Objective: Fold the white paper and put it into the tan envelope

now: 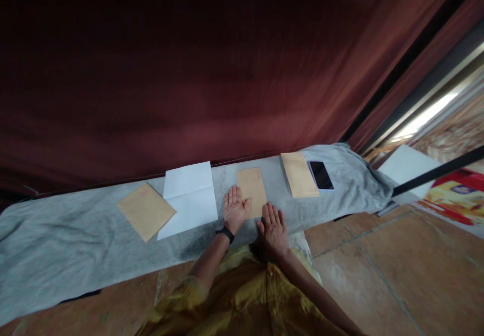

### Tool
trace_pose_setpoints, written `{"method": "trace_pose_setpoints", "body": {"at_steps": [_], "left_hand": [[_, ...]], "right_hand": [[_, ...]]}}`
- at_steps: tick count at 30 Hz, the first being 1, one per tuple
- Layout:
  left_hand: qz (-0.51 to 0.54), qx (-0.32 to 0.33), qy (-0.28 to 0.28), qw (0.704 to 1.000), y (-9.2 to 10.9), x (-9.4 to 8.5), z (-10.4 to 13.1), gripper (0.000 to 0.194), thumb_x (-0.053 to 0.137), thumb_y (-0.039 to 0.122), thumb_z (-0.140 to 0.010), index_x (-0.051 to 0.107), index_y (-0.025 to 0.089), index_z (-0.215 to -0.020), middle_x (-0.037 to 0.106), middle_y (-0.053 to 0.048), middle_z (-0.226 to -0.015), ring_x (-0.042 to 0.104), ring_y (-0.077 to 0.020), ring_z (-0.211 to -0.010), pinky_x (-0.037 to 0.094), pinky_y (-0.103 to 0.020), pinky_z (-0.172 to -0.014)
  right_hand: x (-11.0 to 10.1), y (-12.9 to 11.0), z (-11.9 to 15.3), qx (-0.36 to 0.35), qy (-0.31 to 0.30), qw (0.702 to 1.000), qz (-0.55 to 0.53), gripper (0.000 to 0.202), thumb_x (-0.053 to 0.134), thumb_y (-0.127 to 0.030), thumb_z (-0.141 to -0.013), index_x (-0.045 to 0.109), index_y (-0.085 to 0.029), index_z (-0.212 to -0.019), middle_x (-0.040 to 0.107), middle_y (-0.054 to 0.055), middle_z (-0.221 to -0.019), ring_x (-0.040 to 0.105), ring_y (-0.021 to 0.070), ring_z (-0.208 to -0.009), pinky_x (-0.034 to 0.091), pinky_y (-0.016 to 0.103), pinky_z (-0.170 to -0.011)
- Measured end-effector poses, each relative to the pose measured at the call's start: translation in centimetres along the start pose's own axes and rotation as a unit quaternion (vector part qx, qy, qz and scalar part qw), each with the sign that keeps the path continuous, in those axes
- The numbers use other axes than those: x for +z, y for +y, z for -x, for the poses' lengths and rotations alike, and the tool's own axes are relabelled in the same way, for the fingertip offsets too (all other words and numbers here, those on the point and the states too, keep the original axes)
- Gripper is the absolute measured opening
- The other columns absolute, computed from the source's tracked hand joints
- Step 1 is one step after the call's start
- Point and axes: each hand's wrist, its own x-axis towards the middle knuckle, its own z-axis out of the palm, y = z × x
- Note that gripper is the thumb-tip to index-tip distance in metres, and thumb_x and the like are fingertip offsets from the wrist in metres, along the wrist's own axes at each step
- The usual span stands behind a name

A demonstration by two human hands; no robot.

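Observation:
A brown envelope [254,190] lies flat on the grey cloth in front of me. My left hand [235,210] rests at its left edge, palm turned up, fingers extended and holding nothing. Beside the envelope's lower right corner is my right hand [274,229], back up, fingers stretched out with nothing in them. To the left, a creased white sheet [192,200] is partly overlapped by another brown envelope [145,211] set at an angle. On the right lie more brown envelopes [300,176], apparently stacked, next to a dark-screened phone [321,176].
The grey cloth [75,240] covers a long narrow surface. Behind it hangs a dark red curtain [170,99]. Black metal bars [408,66] stand at the right, near a white board [408,167] and a red and yellow package [459,197]. Tiled floor shows below.

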Motion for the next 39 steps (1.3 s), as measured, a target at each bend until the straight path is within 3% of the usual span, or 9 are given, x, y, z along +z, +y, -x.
{"method": "trace_pose_setpoints", "body": {"at_steps": [9, 13, 16, 22, 27, 35, 39], "left_hand": [[-0.019, 0.033, 0.010, 0.999, -0.7, -1.8, 5.1, 0.058, 0.034, 0.036, -0.103, 0.035, 0.012, -0.155, 0.034, -0.016, -0.161, 0.031, -0.0285, -0.151, 0.028, -0.053, -0.122], [0.009, 0.123, -0.034, 0.992, -0.6, -2.9, 6.5, 0.051, 0.037, 0.033, -0.103, 0.040, 0.026, -0.153, 0.036, -0.004, -0.162, 0.030, -0.0267, -0.151, 0.029, -0.052, -0.123], [0.032, 0.163, -0.055, 0.985, -0.7, -3.3, 7.2, 0.047, 0.040, 0.035, -0.103, 0.047, 0.027, -0.149, 0.043, -0.002, -0.158, 0.034, -0.0251, -0.149, 0.030, -0.050, -0.123], [0.042, 0.154, -0.059, 0.985, -0.6, -3.5, 6.7, 0.041, 0.043, 0.028, -0.101, 0.056, 0.021, -0.140, 0.054, -0.007, -0.150, 0.045, -0.0237, -0.141, 0.041, -0.043, -0.117], [0.005, 0.168, -0.054, 0.984, 0.1, -3.6, 5.6, 0.039, 0.048, 0.013, -0.094, 0.061, 0.019, -0.130, 0.061, -0.010, -0.141, 0.055, -0.0249, -0.131, 0.047, -0.042, -0.109], [-0.046, 0.183, -0.092, 0.978, 1.0, -4.5, 5.1, 0.040, 0.046, 0.002, -0.089, 0.061, 0.011, -0.125, 0.063, -0.018, -0.131, 0.059, -0.0267, -0.123, 0.052, -0.038, -0.097], [-0.037, 0.188, -0.099, 0.976, 1.0, -5.0, 4.8, 0.043, 0.047, 0.000, -0.087, 0.061, 0.014, -0.126, 0.063, -0.018, -0.131, 0.059, -0.0271, -0.123, 0.054, -0.038, -0.093]], "right_hand": [[0.2, -0.2, 0.1, 0.003, 0.008, 1.000, 0.018, 0.057, 0.036, -0.036, -0.105, 0.037, -0.005, -0.153, 0.045, 0.022, -0.153, 0.040, 0.0316, -0.145, 0.024, 0.052, -0.119], [0.4, 0.0, 0.5, 0.004, 0.017, 1.000, 0.017, 0.058, 0.037, -0.038, -0.104, 0.038, -0.006, -0.153, 0.044, 0.023, -0.154, 0.039, 0.0312, -0.145, 0.025, 0.052, -0.119], [0.5, 0.2, 0.9, 0.005, 0.019, 1.000, 0.017, 0.060, 0.038, -0.040, -0.104, 0.037, -0.005, -0.153, 0.042, 0.024, -0.155, 0.038, 0.0312, -0.146, 0.025, 0.052, -0.119], [0.5, 0.5, 1.2, 0.018, 0.019, 1.000, 0.008, 0.058, 0.038, -0.038, -0.102, 0.040, -0.004, -0.150, 0.043, 0.025, -0.154, 0.037, 0.0322, -0.146, 0.028, 0.053, -0.117], [0.4, 1.0, 0.4, 0.036, 0.017, 0.999, -0.015, 0.049, 0.038, -0.026, -0.099, 0.046, -0.007, -0.143, 0.052, 0.022, -0.147, 0.043, 0.0302, -0.140, 0.033, 0.051, -0.113], [0.4, 1.1, -0.1, 0.042, 0.036, 0.997, -0.050, 0.046, 0.045, -0.022, -0.092, 0.050, -0.013, -0.138, 0.056, 0.018, -0.140, 0.049, 0.0303, -0.130, 0.039, 0.049, -0.108], [-0.1, 1.2, -0.5, 0.077, 0.065, 0.985, -0.140, 0.040, 0.045, -0.025, -0.094, 0.054, -0.017, -0.132, 0.061, 0.016, -0.130, 0.055, 0.0291, -0.121, 0.045, 0.048, -0.103]]}}
